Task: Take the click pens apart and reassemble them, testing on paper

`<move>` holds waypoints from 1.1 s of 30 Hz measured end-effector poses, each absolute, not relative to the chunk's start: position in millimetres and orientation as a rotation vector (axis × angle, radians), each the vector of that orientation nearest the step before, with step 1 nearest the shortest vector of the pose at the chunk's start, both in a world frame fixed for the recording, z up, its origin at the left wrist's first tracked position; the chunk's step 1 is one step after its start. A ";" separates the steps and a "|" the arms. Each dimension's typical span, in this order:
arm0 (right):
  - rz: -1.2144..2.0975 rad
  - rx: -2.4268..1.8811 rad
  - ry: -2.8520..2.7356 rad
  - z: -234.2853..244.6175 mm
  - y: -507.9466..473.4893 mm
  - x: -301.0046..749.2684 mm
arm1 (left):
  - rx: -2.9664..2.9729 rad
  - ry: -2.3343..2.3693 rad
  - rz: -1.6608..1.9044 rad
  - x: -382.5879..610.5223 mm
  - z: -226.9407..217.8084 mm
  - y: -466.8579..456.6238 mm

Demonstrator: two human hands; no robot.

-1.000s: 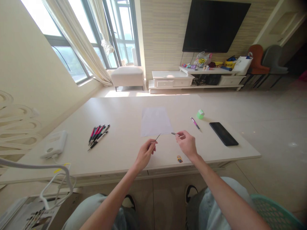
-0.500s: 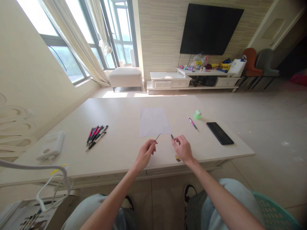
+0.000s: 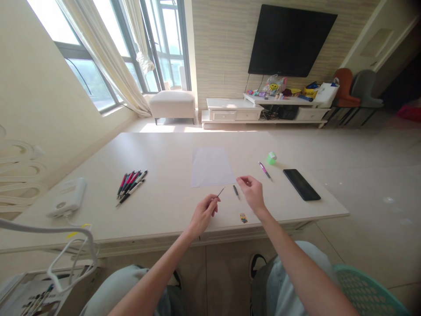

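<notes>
My left hand [image 3: 204, 211] is closed in a pinch around a thin dark pen refill [image 3: 221, 192], its free end pointing up and to the right. My right hand [image 3: 251, 192] hovers to the right, fingertips curled together close to the paper's near right corner; whether anything small is between them cannot be made out. Below those fingertips a short dark pen barrel [image 3: 236, 192] lies on the table. A blank white sheet of paper [image 3: 212, 166] lies beyond both hands. Near the table's front edge is a small yellow-and-blue cartoon figure sticker [image 3: 243, 218].
Several pens [image 3: 131, 186] lie bunched at the left, near a white power strip [image 3: 69, 197]. To the right are a pink-and-silver pen [image 3: 265, 170], a small green-and-white container [image 3: 271, 158] and a black phone [image 3: 301, 184]. The white table's front edge [image 3: 223, 230] runs below my hands.
My right hand has let go of the dark pen barrel, which now lies on the table, and has lifted slightly away from it. My left hand has shifted a little right with the refill.
</notes>
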State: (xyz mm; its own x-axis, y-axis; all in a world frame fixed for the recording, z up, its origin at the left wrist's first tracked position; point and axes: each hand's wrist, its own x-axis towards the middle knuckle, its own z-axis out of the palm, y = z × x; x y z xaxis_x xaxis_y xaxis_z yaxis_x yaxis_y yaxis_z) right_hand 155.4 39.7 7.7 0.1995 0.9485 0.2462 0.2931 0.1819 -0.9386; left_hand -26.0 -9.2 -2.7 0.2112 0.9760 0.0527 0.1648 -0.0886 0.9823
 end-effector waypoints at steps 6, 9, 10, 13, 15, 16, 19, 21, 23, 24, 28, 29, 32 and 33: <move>0.329 -1.776 -1.848 -12.4 54.0 158.4 | 1.444 1.183 1.036 -28.0 -2.0 -8.1; 0.231 -1.823 -1.900 -21.0 54.2 149.7 | 1.418 1.171 1.029 -28.3 -1.5 -8.5; 0.217 -1.828 -1.902 -22.2 54.5 148.3 | 1.406 1.172 1.028 -28.4 -1.2 -8.6; 0.221 -1.831 -1.882 -20.4 54.8 147.8 | 1.365 1.182 1.031 -28.7 0.5 -9.0; 0.279 -1.783 -1.837 -16.0 52.2 147.0 | 1.330 1.181 1.036 -28.6 2.0 -9.6; 0.348 -1.720 -1.805 -13.6 49.4 145.5 | 1.310 1.175 1.038 -28.3 2.5 -9.9; 0.744 -1.399 -1.705 -8.1 35.5 135.7 | 1.252 1.142 1.043 -26.2 2.9 -10.9; 0.974 -1.211 -1.621 -7.2 24.6 126.7 | 1.236 1.111 1.039 -23.9 2.1 -11.3; 1.074 -1.142 -1.523 -7.5 16.5 118.9 | 1.234 1.090 1.032 -21.5 0.7 -11.5; 1.099 -1.138 -1.476 -7.4 14.5 116.3 | 1.235 1.086 1.026 -20.3 0.0 -11.7; 1.109 -1.165 -1.317 -1.7 21.1 121.0 | 1.228 1.074 0.997 -17.9 -2.0 -12.8; 1.056 -1.176 -1.281 0.8 25.5 125.8 | 1.219 1.072 1.001 -18.2 -2.4 -13.0; 0.867 -1.278 -1.291 5.9 38.5 141.7 | 1.157 1.087 1.058 -21.2 -4.1 -12.5; 0.832 -1.342 -1.362 5.8 41.4 145.3 | 1.126 1.093 1.081 -22.6 -5.0 -11.9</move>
